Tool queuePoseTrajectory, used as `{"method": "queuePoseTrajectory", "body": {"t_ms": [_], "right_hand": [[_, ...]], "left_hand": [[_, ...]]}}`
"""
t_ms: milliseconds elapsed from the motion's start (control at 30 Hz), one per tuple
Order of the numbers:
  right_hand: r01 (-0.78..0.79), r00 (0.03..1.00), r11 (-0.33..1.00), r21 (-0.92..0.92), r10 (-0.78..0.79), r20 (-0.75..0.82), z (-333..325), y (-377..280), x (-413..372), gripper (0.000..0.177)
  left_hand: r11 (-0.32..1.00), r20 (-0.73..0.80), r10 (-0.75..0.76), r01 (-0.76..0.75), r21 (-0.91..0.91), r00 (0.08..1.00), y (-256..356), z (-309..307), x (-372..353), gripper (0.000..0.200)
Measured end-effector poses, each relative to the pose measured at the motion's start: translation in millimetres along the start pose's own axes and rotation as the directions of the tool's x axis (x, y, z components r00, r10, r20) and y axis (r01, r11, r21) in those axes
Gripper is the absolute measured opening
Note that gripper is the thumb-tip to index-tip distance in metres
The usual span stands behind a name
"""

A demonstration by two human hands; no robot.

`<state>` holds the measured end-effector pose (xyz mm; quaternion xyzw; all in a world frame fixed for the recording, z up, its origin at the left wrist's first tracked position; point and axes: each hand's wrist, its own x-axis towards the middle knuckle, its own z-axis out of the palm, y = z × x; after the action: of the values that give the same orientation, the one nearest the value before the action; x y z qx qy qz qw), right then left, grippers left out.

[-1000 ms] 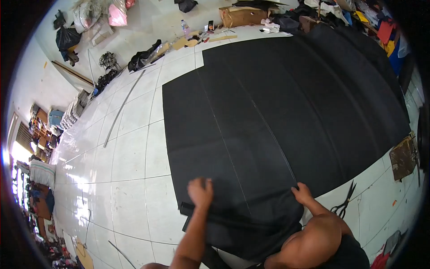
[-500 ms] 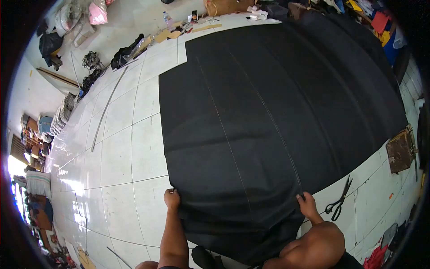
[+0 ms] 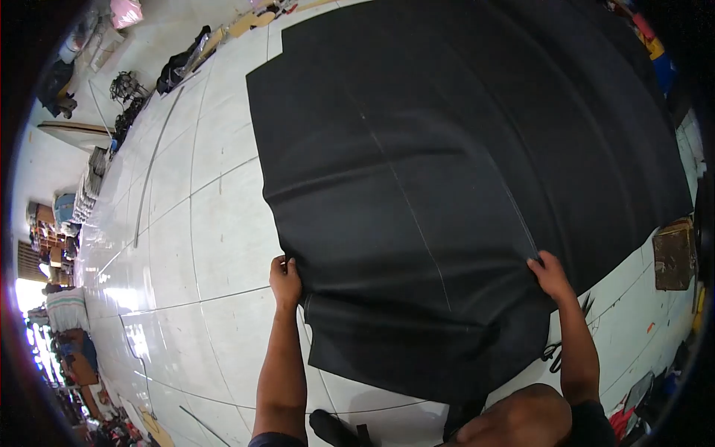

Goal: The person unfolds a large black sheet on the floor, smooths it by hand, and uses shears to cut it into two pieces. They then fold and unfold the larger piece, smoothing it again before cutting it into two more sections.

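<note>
A large sheet of black leather-like material (image 3: 402, 216) covers much of the white floor, with pale lines marked along it. My left hand (image 3: 285, 281) is closed on its left edge. Further right, my right hand (image 3: 551, 274) pinches the sheet beside the lower end of a marked line. Between both hands the material sags in folds, and its near flap hangs toward my feet. Black scissors (image 3: 552, 357) lie on the floor to the right, partly hidden behind my right forearm.
White floor tiles (image 3: 223, 246) stretch to the left, where a long thin strip (image 3: 156, 164) lies. A brown box-like block (image 3: 674, 257) sits at the sheet's right edge. Dark bundles (image 3: 182, 63) and yellowish scraps (image 3: 249, 24) line the far wall. My dark-covered foot (image 3: 331, 428) is below.
Both hands have moved up in the view with the sheet gripped, my right one also shifting right. The near part is raised and more folded. My right forearm now covers part of the scissors.
</note>
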<state>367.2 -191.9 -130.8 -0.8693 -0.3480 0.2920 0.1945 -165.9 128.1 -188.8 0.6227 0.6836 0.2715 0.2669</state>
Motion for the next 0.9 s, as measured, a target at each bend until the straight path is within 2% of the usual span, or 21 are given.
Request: {"method": "queuePoseTrajectory", "body": {"t_ms": [67,100,133,233,267,333,400,467,533,600,633,700,733,767,800,867,900], "right_hand": [[-0.003,1.000,0.987,0.164,-0.001,0.021,-0.4,14.5,-33.6,0.033],[-0.037,0.999,0.985,0.169,0.036,0.006,3.5,28.0,-50.2,0.031],[-0.068,0.997,0.982,0.175,0.071,-0.013,5.8,40.4,-64.6,0.030],[-0.073,0.990,0.925,0.373,0.113,-0.087,15.8,49.3,-87.7,0.029],[-0.085,0.989,0.946,0.311,0.119,-0.091,16.1,46.7,-81.5,0.030],[-0.106,0.986,0.977,0.186,0.127,-0.106,11.2,36.7,-60.3,0.033],[-0.130,0.973,0.989,0.074,0.142,-0.182,3.2,8.2,-23.3,0.038],[0.031,0.977,0.994,0.103,-0.008,-0.212,9.6,33.2,40.8,0.041],[0.068,0.990,0.980,0.185,-0.043,-0.133,-7.7,-6.2,79.5,0.040],[-0.033,0.997,0.962,0.272,0.049,-0.055,-15.7,-6.9,117.9,0.041],[-0.026,0.999,0.978,0.205,0.032,-0.030,-19.4,-6.9,115.4,0.040],[0.014,1.000,0.997,0.080,-0.015,0.013,-32.2,-12.7,117.6,0.039],[0.014,0.999,0.999,0.040,-0.016,0.039,-35.7,-17.1,112.2,0.038],[0.012,0.998,1.000,-0.002,-0.012,0.066,-37.7,-20.9,101.8,0.038],[0.005,0.995,0.999,-0.045,-0.001,0.096,-39.2,-24.1,91.9,0.038],[-0.009,0.999,0.974,-0.226,0.017,0.033,-41.2,-35.0,75.7,0.040],[-0.023,1.000,0.948,-0.318,0.026,0.003,-40.8,-42.0,65.9,0.041]], "left_hand": [[0.999,-0.007,-0.037,0.037,-0.010,0.999,2.0,4.6,-17.7,0.024],[0.996,-0.005,-0.058,0.058,-0.064,0.998,7.1,4.2,-29.9,0.023],[0.998,-0.003,-0.046,0.046,-0.050,0.999,17.1,3.7,-39.9,0.023],[1.000,-0.032,0.016,-0.017,-0.014,0.999,29.9,10.1,-50.8,0.022],[0.999,-0.059,0.050,-0.049,0.015,0.997,33.7,15.4,-43.6,0.022],[0.991,-0.109,0.122,-0.115,0.074,0.986,45.0,29.9,-21.1,0.023],[0.987,-0.111,0.104,-0.089,0.135,0.988,47.2,45.4,12.1,0.025],[0.989,-0.128,0.081,-0.064,0.132,0.988,60.5,56.9,47.6,0.026],[0.981,-0.160,0.134,-0.107,0.164,0.978,85.3,57.5,77.3,0.026],[0.987,-0.203,0.152,-0.137,0.087,0.967,91.5,59.7,101.4,0.030],[0.997,-0.086,0.052,-0.056,-0.051,0.995,90.0,54.5,107.0,0.044],[0.977,0.126,-0.163,0.177,-0.115,0.979,72.3,40.5,97.7,0.055],[0.948,0.236,-0.257,0.292,-0.126,0.937,62.2,33.4,87.8,0.060],[0.921,0.380,-0.315,0.377,-0.099,0.870,79.6,12.2,63.2,0.070],[0.883,0.466,-0.302,0.428,-0.191,0.832,61.9,9.7,50.1,0.067],[0.964,0.428,-0.164,0.236,-0.120,0.889,54.2,-3.0,15.4,0.062],[0.935,0.466,-0.230,0.326,-0.138,0.855,54.5,-10.7,0.6,0.060]]}}
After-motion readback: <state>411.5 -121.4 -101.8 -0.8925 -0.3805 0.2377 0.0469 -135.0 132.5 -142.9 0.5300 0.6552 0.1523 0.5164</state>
